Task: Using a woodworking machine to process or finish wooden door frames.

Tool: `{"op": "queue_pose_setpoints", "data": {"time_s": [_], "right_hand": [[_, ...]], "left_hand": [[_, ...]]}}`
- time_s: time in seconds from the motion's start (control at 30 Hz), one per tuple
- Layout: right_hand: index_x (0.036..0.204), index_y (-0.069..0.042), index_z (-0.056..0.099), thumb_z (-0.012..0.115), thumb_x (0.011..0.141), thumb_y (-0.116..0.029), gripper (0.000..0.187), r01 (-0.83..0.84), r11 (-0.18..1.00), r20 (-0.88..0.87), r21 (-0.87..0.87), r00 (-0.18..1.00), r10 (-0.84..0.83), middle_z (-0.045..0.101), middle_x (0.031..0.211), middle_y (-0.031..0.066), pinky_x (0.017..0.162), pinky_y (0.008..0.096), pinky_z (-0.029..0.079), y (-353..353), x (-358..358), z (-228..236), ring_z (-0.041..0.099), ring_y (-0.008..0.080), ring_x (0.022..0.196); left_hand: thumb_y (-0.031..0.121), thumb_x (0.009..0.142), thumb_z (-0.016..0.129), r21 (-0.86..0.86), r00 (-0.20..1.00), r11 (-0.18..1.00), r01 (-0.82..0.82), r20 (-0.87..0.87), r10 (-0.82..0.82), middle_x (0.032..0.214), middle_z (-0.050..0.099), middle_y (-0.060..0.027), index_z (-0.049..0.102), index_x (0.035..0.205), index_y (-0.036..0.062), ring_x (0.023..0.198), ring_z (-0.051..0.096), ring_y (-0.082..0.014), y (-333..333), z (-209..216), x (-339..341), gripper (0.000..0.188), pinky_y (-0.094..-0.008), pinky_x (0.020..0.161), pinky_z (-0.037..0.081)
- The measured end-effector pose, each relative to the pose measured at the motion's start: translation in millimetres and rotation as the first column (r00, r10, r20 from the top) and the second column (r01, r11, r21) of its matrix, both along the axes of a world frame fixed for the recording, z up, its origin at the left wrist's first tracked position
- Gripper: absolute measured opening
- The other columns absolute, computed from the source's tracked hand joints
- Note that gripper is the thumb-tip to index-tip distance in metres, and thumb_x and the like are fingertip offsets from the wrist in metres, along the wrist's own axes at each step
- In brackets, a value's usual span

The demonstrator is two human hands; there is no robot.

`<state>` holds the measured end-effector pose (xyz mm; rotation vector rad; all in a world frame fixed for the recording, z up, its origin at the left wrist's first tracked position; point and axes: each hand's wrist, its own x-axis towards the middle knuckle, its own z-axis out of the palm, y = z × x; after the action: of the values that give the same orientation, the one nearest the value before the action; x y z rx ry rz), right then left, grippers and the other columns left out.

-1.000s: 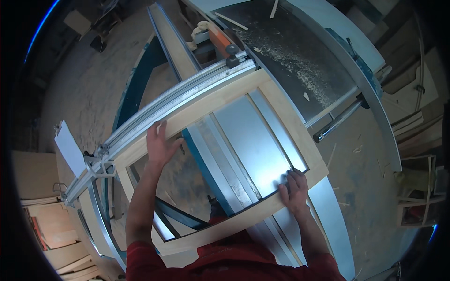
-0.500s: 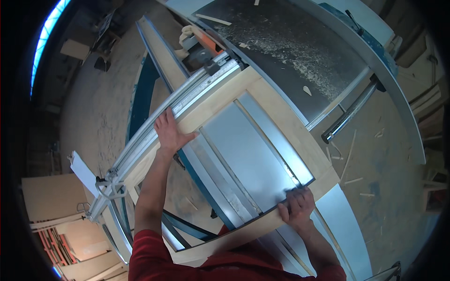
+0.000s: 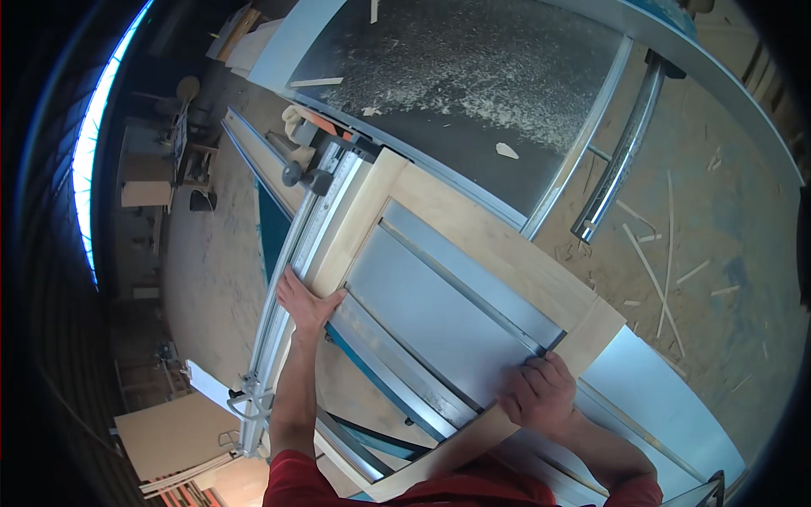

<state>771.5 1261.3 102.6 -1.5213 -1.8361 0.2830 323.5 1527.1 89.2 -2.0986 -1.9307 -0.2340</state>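
Observation:
A pale wooden rectangular frame (image 3: 498, 245) lies flat on the sliding table of a panel saw (image 3: 422, 313), its left side against the long aluminium fence (image 3: 296, 253). My left hand (image 3: 302, 302) presses flat on the frame's left rail beside the fence. My right hand (image 3: 539, 395) grips the frame's near right corner, fingers curled over its inner edge. The grey metal table shows through the frame's opening.
The saw's main table (image 3: 473, 76) beyond is covered with sawdust and small offcuts. A metal rail (image 3: 621, 156) runs along the right. Wood strips lie on the floor (image 3: 676, 279) to the right. Board stacks (image 3: 177, 435) stand at lower left.
The frame has slid forward along the fence toward the sawdust-covered table, with both hands staying on it. The view has shifted closer over the saw.

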Motion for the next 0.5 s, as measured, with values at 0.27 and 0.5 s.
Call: {"op": "queue_pose_setpoints", "data": {"time_s": [0.27, 0.5], "right_hand": [[0.095, -0.006, 0.073, 0.08, 0.078, -0.035, 0.035, -0.027, 1.0, -0.005, 0.004, 1.0, 0.027, 0.066, 0.087, 0.0074, 0.095, 0.0438, 0.052, 26.1, 32.7, -16.5, 0.066, 0.0255, 0.092], [0.095, -0.006, 0.073, 0.08, 0.078, -0.034, 0.034, -0.029, 0.999, -0.038, 0.015, 0.999, 0.029, 0.066, 0.086, 0.0078, 0.092, 0.0437, 0.053, 54.1, 31.7, -27.4, 0.066, 0.0262, 0.091]], "left_hand": [[0.074, 0.054, 0.092, -0.012, 0.999, 1.0, -0.014, -0.03, 0.014, 0.147, 0.044, -0.0262, 0.034, 0.157, -0.0033, 0.138, 0.04, -0.0461, 23.1, -22.7, 18.8, 0.142, -0.061, 0.119, 0.028], [0.075, 0.054, 0.091, -0.016, 0.998, 1.0, -0.012, -0.064, 0.011, 0.146, 0.043, -0.0265, 0.034, 0.158, -0.0035, 0.138, 0.04, -0.0465, 55.0, -28.3, 10.0, 0.142, -0.0624, 0.118, 0.029]]}}
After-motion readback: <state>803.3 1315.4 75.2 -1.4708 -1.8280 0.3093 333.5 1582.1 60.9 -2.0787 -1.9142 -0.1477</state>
